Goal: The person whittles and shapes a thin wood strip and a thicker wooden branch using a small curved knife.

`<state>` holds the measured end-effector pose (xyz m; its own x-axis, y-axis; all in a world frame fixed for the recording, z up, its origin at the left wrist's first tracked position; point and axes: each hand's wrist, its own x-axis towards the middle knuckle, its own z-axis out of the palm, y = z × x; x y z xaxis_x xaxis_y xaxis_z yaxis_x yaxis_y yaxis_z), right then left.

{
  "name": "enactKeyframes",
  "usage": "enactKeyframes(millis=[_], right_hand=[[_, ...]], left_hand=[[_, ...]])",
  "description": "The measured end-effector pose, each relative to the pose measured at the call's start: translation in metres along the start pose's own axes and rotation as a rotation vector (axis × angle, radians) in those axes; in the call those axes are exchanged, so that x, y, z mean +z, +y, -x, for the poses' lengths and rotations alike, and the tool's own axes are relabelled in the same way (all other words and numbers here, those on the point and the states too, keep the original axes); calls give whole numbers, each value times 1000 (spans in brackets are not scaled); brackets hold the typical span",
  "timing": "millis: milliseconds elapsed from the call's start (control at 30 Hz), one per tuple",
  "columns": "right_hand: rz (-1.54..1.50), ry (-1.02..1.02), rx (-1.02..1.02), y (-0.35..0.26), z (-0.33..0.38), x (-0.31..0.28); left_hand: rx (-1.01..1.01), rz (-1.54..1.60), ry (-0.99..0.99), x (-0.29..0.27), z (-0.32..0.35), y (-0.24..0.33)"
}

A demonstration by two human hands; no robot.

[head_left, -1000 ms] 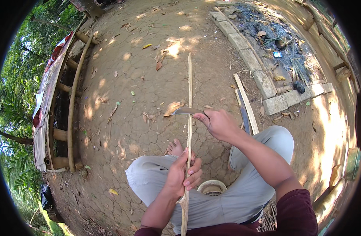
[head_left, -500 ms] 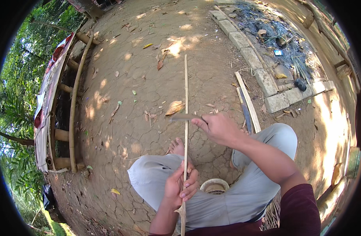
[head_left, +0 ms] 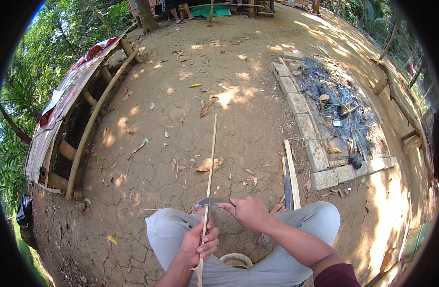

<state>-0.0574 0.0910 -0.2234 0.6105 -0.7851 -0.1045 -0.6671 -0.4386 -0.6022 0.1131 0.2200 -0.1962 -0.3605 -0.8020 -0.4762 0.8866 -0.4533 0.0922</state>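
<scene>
My left hand point(head_left: 194, 246) grips a long, thin, pale bamboo strip point(head_left: 211, 160) near its lower end. From there the strip points away from me, above the cracked earth. My right hand point(head_left: 250, 214) is closed round the handle of a knife point(head_left: 215, 202); most of the handle is hidden by the fingers. The knife's curved metal blade lies crosswise against the strip, a short way beyond my left hand. A rough knob sticks out of the strip just below that hand. My bent legs in grey trousers point(head_left: 296, 239) are on either side.
A pale round container point(head_left: 236, 259) sits between my legs. To the right lie a wooden slat point(head_left: 292, 174), a dark flat blade-like piece point(head_left: 286, 184) and a brick-edged ash pit point(head_left: 324, 178). A low bamboo platform point(head_left: 88, 126) stands left. People's legs point(head_left: 178, 12) show far off.
My right hand has brought the knife along the strip, closer to my left hand. The view has tilted up, so more of the far ground and people's legs show.
</scene>
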Motion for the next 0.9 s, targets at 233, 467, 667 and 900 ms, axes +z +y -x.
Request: enactKeyframes(millis=[233,467,667,900], right_hand=[[55,21,102,22,-26,-4],[-318,-139,175,26,-15,16],[-1239,-418,694,-22,19,19],[-1455,-407,807,-7,27,36]], left_hand=[[-40,7,-39,-10,6,-12],[-41,-60,-42,-19,5,-13],[-114,-596,220,-9,0,-20],[715,-1769,454,120,52,49]])
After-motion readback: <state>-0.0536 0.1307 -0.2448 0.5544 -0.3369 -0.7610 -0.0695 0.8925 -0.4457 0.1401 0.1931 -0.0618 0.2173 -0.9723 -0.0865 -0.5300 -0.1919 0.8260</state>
